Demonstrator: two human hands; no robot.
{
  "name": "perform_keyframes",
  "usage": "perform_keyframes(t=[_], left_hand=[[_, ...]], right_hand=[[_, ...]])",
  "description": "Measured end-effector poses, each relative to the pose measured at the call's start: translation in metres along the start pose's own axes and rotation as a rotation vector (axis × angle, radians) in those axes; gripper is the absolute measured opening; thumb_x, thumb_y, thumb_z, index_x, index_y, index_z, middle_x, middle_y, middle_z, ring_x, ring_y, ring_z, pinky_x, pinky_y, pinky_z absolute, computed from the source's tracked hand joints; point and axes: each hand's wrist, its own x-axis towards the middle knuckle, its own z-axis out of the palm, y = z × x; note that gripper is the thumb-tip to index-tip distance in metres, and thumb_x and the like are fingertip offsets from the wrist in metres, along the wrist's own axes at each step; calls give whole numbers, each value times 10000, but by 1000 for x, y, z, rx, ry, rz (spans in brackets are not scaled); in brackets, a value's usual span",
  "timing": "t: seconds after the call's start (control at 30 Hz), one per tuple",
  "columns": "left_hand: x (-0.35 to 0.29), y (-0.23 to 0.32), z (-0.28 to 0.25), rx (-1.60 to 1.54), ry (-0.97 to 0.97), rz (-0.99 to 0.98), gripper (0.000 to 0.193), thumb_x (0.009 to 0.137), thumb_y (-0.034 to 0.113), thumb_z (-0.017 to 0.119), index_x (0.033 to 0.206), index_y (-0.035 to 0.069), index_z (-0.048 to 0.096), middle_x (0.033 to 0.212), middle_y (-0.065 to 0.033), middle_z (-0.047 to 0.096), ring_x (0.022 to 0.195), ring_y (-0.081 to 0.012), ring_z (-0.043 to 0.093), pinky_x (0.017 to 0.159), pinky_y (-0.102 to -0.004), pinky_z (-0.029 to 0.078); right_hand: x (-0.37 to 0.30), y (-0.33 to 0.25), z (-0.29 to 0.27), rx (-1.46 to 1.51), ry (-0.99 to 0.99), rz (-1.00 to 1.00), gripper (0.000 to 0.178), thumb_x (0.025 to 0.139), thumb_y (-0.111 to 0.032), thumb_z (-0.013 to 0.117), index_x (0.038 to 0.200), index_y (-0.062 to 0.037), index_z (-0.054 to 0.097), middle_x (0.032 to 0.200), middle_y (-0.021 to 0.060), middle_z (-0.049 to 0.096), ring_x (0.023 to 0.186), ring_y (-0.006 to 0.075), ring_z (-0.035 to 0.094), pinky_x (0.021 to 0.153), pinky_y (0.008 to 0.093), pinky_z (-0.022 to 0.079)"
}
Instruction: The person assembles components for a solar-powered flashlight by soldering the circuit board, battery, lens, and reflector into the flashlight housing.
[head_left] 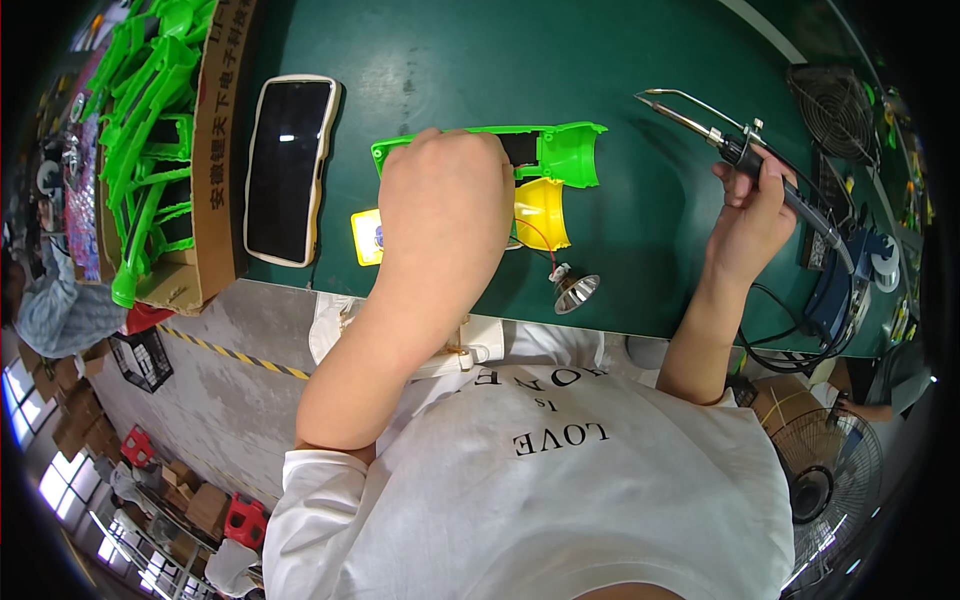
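Green plastic shell [572,155] on the table [450,60], and the left hand [445,190] is right over it, fingers hidden underneath, so I cannot tell whether they grip anything! Off to the shell's right, the right hand [752,220] grips a soldering iron [738,152], tip well apart from the shell, while a yellow cover [540,212] and a wired lamp [577,291] sit on its near side and a phone [290,170] lies to its left.

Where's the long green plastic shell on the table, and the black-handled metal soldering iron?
Long green plastic shell [570,157]: head view, on its flared end.
Black-handled metal soldering iron [740,156]: head view, on its black handle.
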Motion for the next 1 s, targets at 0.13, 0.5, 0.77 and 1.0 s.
perform_keyframes(t=[0.13, 0.5, 0.77, 1.0], left_hand=[[1, 1, 0, -10, -15, -17, 78, 676, 70, 581, 694, 11, 629, 641, -117, 586, 657, -266, 556, 630, -344, 451], [1, -1, 1, -11, -2, 3, 75, 676, 64, 576, 689, 8, 625, 632, -123, 581, 636, -273, 553, 638, -343, 453], [1, -2, 1, -7, 0, 9, 77, 678, 65, 577, 690, 4, 623, 639, -124, 585, 639, -271, 559, 632, -341, 454], [1, -3, -1, -32, -12, 10, 86, 685, 76, 581, 711, 7, 624, 654, -123, 590, 656, -266, 564, 621, -341, 453]], right_hand=[[0, 0, 0, -4, 2, 3, 171, 857, -96, 435, 849, 47, 529, 570, 21, 426, 498, 60, 368, 585, 280, 485], [1, 3, -1, 8, 38, 31, 177, 862, -101, 424, 846, 40, 531, 566, 14, 416, 496, 59, 358, 581, 281, 483], [2, 4, -1, 4, 41, 28, 164, 855, -95, 440, 847, 40, 532, 569, 17, 424, 494, 58, 362, 576, 274, 481], [3, 5, -2, -7, 38, 21, 161, 848, -94, 453, 845, 46, 531, 572, 22, 435, 497, 61, 376, 572, 267, 479]])
